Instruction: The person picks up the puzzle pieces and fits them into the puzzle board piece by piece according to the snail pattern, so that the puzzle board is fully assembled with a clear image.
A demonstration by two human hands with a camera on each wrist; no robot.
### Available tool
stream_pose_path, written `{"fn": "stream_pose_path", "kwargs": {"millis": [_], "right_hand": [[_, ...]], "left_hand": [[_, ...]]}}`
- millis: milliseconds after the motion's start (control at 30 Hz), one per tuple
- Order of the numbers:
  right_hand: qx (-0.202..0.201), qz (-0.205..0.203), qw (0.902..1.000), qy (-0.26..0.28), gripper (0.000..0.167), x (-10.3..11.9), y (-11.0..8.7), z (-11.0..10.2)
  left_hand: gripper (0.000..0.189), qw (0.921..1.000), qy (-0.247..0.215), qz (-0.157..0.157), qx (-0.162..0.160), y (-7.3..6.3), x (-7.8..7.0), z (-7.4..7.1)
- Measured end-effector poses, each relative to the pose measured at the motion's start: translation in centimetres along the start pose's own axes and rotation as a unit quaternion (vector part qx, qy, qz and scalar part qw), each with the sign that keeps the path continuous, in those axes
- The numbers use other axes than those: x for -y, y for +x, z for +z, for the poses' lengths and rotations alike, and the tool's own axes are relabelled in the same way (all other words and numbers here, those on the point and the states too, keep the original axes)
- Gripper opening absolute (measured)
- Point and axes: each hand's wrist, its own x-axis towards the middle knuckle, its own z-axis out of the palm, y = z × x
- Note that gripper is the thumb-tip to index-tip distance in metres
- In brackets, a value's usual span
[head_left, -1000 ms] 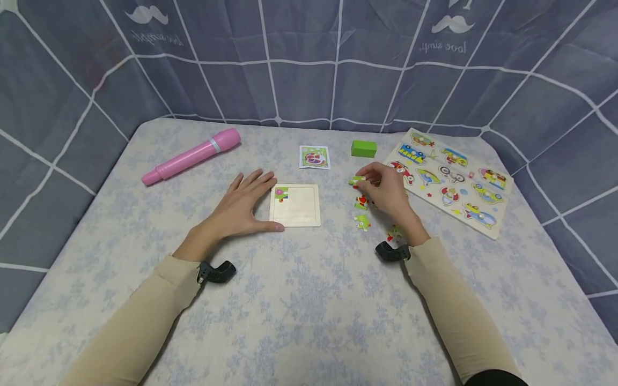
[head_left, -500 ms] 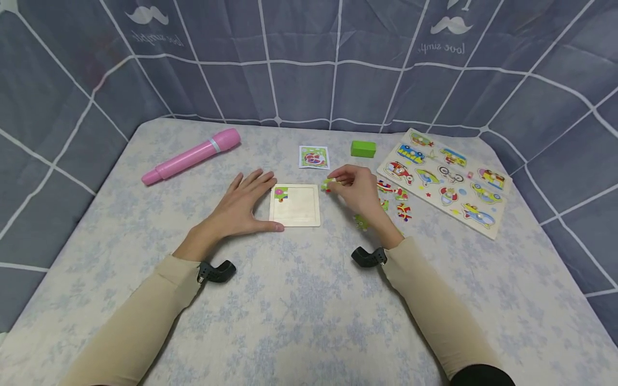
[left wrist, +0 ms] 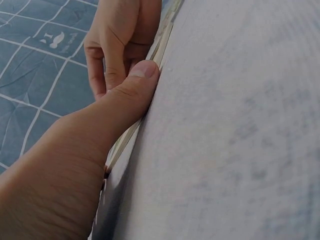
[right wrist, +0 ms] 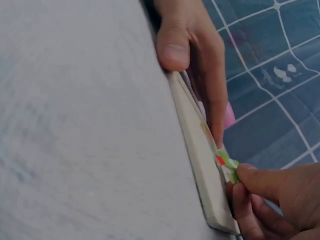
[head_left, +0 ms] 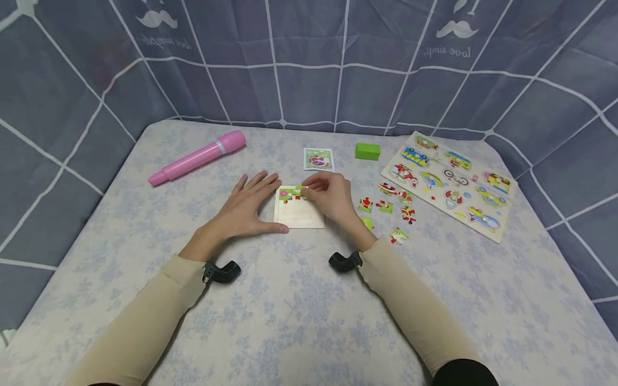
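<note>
A pale wooden puzzle tray [head_left: 301, 219] lies on the table between my hands. My left hand [head_left: 248, 210] rests with fingers spread at its left side, the thumb along the near edge. In the tray's far left corner sits a puzzle piece [head_left: 285, 194] with a pink flower. Beside it, along the far edge, my right hand [head_left: 335, 197] pinches a green puzzle piece [right wrist: 228, 166] with white and red parts between thumb and finger. Several loose pieces lie to the right, among them a red and green one [head_left: 366, 205] and a red and yellow one [head_left: 408, 215].
Behind the tray lies a small picture card [head_left: 318, 159], with a green block [head_left: 367, 151] to its right. A wooden vehicle puzzle board [head_left: 449, 185] lies at the right. At the back left is a pink cylinder-shaped thing [head_left: 198, 158]. A grid-patterned curtain [head_left: 309, 91] hangs behind.
My right hand has carried the green piece left from the loose pieces to the tray's far edge, beside the flower piece. The left hand has stayed at the tray; the head view shifted slightly.
</note>
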Motion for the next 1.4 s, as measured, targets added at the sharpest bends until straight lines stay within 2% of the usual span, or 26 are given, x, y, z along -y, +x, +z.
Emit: {"fn": "stream_pose_path", "kwargs": {"millis": [400,667,833,1067,1200,1400], "right_hand": [[-0.012,-0.086,0.9943,-0.062,0.008,-0.5,-0.3,1.3],[-0.013,-0.107,0.9923,-0.061,0.007,-0.5,-0.3,1.5],[-0.001,-0.116,0.9917,-0.055,0.007,-0.5,-0.3,1.5],[0.011,-0.147,0.9852,-0.086,0.010,-0.7,-0.3,1.3],[0.037,-0.157,0.9823,-0.096,0.013,-1.0,-0.2,1.2],[0.068,-0.150,0.9822,-0.091,0.019,-1.7,0.0,0.8]], "left_hand": [[0.116,1.0000,0.003,0.004,-0.004,0.1,-0.3,-0.4],[0.116,1.0000,0.004,0.002,-0.002,0.2,-0.3,-0.5],[0.116,1.0000,0.004,0.001,-0.001,0.1,-0.1,-0.4],[0.116,1.0000,0.004,0.005,-0.003,0.2,-0.2,-0.3],[0.116,1.0000,0.003,0.001,0.001,0.1,-0.2,-0.2],[0.116,1.0000,-0.002,-0.002,0.002,0.0,-0.2,0.1]]}}
